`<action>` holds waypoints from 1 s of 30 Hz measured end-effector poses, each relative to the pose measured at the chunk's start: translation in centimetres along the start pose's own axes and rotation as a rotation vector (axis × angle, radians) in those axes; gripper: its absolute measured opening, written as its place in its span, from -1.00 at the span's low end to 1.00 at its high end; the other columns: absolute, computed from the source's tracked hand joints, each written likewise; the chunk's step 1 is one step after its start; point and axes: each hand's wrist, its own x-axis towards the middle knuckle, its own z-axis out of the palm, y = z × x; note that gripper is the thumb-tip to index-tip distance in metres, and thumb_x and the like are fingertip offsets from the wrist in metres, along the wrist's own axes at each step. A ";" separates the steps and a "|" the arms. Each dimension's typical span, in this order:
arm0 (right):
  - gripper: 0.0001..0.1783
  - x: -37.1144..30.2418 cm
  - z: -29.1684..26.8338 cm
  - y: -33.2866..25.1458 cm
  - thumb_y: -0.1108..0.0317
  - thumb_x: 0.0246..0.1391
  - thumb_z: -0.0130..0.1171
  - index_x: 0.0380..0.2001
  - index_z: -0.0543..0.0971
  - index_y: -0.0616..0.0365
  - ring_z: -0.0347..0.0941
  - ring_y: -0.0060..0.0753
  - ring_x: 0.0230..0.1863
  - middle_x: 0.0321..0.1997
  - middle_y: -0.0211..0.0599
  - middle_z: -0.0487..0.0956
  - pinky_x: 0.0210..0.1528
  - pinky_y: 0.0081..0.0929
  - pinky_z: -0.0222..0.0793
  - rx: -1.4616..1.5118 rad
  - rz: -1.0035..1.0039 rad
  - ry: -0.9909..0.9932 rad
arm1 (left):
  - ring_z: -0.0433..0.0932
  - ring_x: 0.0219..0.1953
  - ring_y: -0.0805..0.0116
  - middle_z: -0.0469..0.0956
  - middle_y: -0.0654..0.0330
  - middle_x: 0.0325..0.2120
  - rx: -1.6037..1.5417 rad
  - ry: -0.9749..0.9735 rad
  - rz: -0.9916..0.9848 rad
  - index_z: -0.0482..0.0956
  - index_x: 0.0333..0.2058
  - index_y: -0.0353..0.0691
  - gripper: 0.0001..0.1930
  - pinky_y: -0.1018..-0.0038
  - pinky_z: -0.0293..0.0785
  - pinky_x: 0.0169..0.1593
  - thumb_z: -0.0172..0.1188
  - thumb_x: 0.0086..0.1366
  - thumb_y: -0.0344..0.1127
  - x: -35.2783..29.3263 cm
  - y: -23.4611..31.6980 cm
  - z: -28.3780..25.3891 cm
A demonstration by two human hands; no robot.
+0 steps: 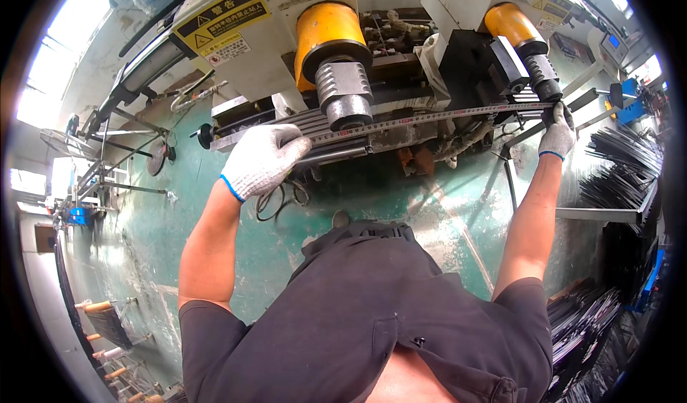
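Note:
A steel tape measure (444,115) is stretched across the front of a machine, running from one of my hands to the other. My left hand (262,161), in a white knit glove with a blue cuff, is closed on the blade's left stretch. My right hand (559,134), gloved alike, grips the other end beside the right tool head; something dark shows at its fingers, partly hidden. Behind the blade, close to it, sits the left ribbed metal head (343,88) below a yellow cylinder (330,34). The right ribbed head (542,74) hangs from a second yellow cylinder (512,25).
Metal rails (318,124) lie under the blade. A black block (509,65) stands left of the right head. Bundles of thin dark rods (622,163) rest on a rack at my right. A cable (279,206) loops near the green floor (401,202). Warning labels (222,18) mark the machine.

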 end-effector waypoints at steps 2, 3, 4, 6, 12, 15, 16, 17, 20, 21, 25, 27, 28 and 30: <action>-0.72 0.2 -0.3 0.0 0.37 0.40 0.42 0.09 0.73 0.26 0.75 -0.34 -0.09 -0.02 -0.21 0.77 -0.01 -0.44 0.76 -0.011 0.001 -0.003 | 0.75 -0.21 0.08 0.75 -0.12 -0.25 -0.002 0.001 0.004 0.75 -0.06 -0.41 -0.66 0.25 0.63 -0.02 0.28 0.49 -0.19 -0.1 0.1 0.2; -0.72 0.2 -0.5 0.0 0.38 0.40 0.43 0.09 0.73 0.26 0.75 -0.35 -0.11 -0.03 -0.22 0.77 -0.02 -0.44 0.75 -0.017 0.002 -0.004 | 0.74 -0.21 0.06 0.75 -0.12 -0.26 -0.010 0.000 0.009 0.75 -0.08 -0.41 -0.67 0.24 0.63 -0.03 0.29 0.48 -0.19 0.0 0.1 0.3; -0.73 0.3 -0.6 -0.1 0.34 0.41 0.43 0.06 0.74 0.25 0.74 -0.38 -0.15 -0.06 -0.22 0.77 -0.09 -0.45 0.75 -0.041 -0.013 -0.008 | 0.74 -0.22 0.04 0.75 -0.11 -0.27 -0.020 0.004 0.005 0.75 -0.09 -0.41 -0.68 0.24 0.63 -0.03 0.30 0.48 -0.20 -0.2 0.1 0.2; -0.67 -0.5 0.1 -1.1 0.21 0.44 0.42 0.06 0.76 0.25 0.70 -0.42 -0.21 -0.11 -0.23 0.75 -0.18 -0.44 0.72 -0.092 -0.026 0.019 | 0.73 -0.22 0.01 0.73 -0.10 -0.29 -0.011 0.009 0.044 0.75 -0.12 -0.40 -0.71 0.22 0.63 -0.04 0.32 0.46 -0.22 -0.8 0.4 0.2; -0.64 -6.5 -1.9 -2.7 0.44 0.57 0.07 0.27 0.69 0.25 0.56 -0.42 -0.08 0.10 -0.26 0.56 0.05 -0.47 0.60 -0.280 -0.081 0.071 | 0.70 -0.19 -0.11 0.72 -0.03 -0.31 -0.058 -0.051 0.007 0.77 -0.19 -0.24 -0.79 0.13 0.62 -0.09 0.36 0.41 -0.21 -5.2 -2.3 0.8; -0.43 -14.8 -3.5 2.9 -0.14 0.53 0.20 -0.24 0.68 0.24 0.49 -0.41 -0.26 -0.39 -0.36 0.59 -0.19 -0.27 0.42 -0.371 0.034 -0.021 | 0.71 -0.16 -0.18 0.74 -0.08 -0.28 -0.006 -0.116 -0.113 0.80 -0.17 -0.19 -0.73 0.07 0.63 -0.05 0.31 0.42 -0.12 -8.3 -8.0 2.1; -0.42 -19.2 -3.4 5.0 -0.14 0.53 0.20 -0.19 0.71 0.27 0.49 -0.41 -0.28 -0.34 -0.31 0.63 -0.19 -0.28 0.44 -0.555 -0.014 -0.105 | 0.73 -0.14 -0.19 0.75 -0.10 -0.26 0.001 -0.164 -0.190 0.81 -0.16 -0.16 -0.72 0.06 0.65 -0.04 0.30 0.42 -0.09 -9.5 -10.2 2.3; -0.40 -23.5 -3.2 7.2 -0.14 0.53 0.19 -0.13 0.73 0.30 0.49 -0.41 -0.31 -0.29 -0.26 0.67 -0.19 -0.28 0.45 -0.730 -0.075 -0.187 | 0.74 -0.14 -0.18 0.76 -0.09 -0.26 -0.002 -0.136 -0.197 0.82 -0.16 -0.14 -0.69 0.05 0.66 -0.03 0.29 0.41 -0.04 -11.1 -12.9 3.2; -0.56 -35.8 -1.0 13.0 0.01 0.55 0.19 -0.11 0.71 0.23 0.51 -0.45 -0.38 -0.36 -0.36 0.62 -0.33 -0.39 0.44 -0.668 0.391 -0.390 | 0.74 -0.09 -0.18 0.77 -0.06 -0.22 0.018 -0.224 -0.362 0.83 -0.13 -0.11 -0.65 0.04 0.66 0.00 0.26 0.44 0.02 -15.0 -20.3 4.0; -0.63 -39.3 -0.2 14.9 0.05 0.54 0.22 -0.16 0.65 0.17 0.45 -0.53 -0.47 -0.45 -0.45 0.54 -0.46 -0.47 0.36 -0.583 0.583 -0.446 | 0.74 -0.08 -0.18 0.78 -0.06 -0.21 0.034 -0.246 -0.406 0.83 -0.12 -0.10 -0.64 0.04 0.66 0.00 0.25 0.44 0.03 -16.4 -23.7 4.6; -0.64 -50.6 2.2 24.7 0.09 0.49 0.28 -0.04 0.69 0.23 0.57 -0.43 -0.40 -0.35 -0.31 0.68 -0.33 -0.39 0.48 -0.869 0.473 -0.777 | 0.74 -0.03 -0.20 0.79 -0.07 -0.16 0.027 -0.282 -0.622 0.83 -0.06 -0.12 -0.58 0.04 0.66 0.04 0.24 0.45 0.08 -24.4 -35.0 4.5; -0.66 -56.6 8.6 23.4 0.20 0.37 0.38 -0.05 0.72 0.30 0.75 -0.16 -0.14 -0.15 -0.08 0.81 0.01 -0.23 0.63 -1.055 0.212 -0.960 | 0.74 -0.02 -0.20 0.79 -0.09 -0.14 -0.033 -0.207 -0.723 0.82 -0.05 -0.15 -0.55 0.04 0.66 0.06 0.23 0.45 0.10 -29.3 -39.9 4.4; -0.67 -59.5 13.1 21.0 0.19 0.30 0.40 -0.06 0.76 0.24 0.77 -0.07 -0.03 -0.07 0.00 0.82 0.11 -0.22 0.62 -1.125 0.201 -1.054 | 0.74 -0.01 -0.20 0.79 -0.11 -0.13 -0.062 -0.176 -0.777 0.82 -0.05 -0.16 -0.54 0.03 0.65 0.07 0.23 0.45 0.11 -32.0 -42.0 4.3; -0.66 -64.5 19.0 19.8 0.18 0.28 0.40 -0.04 0.76 0.21 0.77 -0.05 -0.01 -0.09 -0.03 0.81 0.11 -0.22 0.64 -1.079 0.219 -1.150 | 0.74 0.02 -0.18 0.78 -0.12 -0.11 -0.124 -0.158 -0.852 0.81 -0.04 -0.18 -0.52 0.05 0.65 0.11 0.20 0.47 0.12 -36.2 -45.4 3.5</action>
